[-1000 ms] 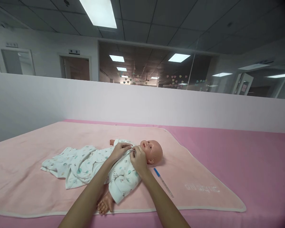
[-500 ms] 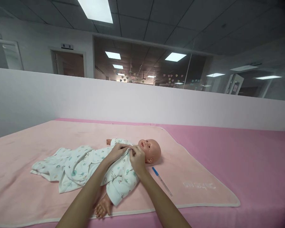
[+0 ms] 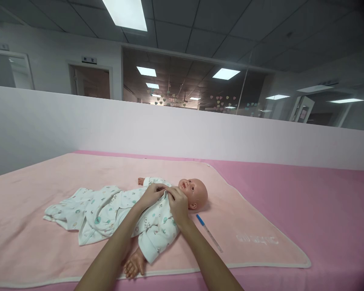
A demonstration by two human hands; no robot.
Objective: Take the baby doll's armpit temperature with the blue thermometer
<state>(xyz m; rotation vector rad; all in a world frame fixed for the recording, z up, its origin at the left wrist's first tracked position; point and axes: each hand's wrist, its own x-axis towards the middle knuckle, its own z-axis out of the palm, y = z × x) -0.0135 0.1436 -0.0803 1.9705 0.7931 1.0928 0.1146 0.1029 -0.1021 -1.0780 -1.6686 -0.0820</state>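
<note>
A baby doll [image 3: 197, 193] lies on its back, head to the right, dressed in a white patterned romper [image 3: 104, 208]. At the neckline, just below the doll's chin, my left hand [image 3: 151, 195] pinches the edge of the cloth. Close beside it, my right hand [image 3: 178, 204] also has its fingers closed on the collar edge. The fingertips of both hands nearly meet there, and any fastener between them is hidden. One doll hand [image 3: 135, 263] sticks out of the near sleeve.
Under the doll is a peach blanket [image 3: 245, 218] with a pale edge, spread over a pink sheet [image 3: 327, 210]. A blue-capped pen-like stick [image 3: 209, 233] lies right of the doll. Behind the bed runs a low white wall [image 3: 182, 131].
The view has shifted slightly, so everything appears a little further right. Both hands stay at the romper's collar, with only a slight change in the right fingers.
</note>
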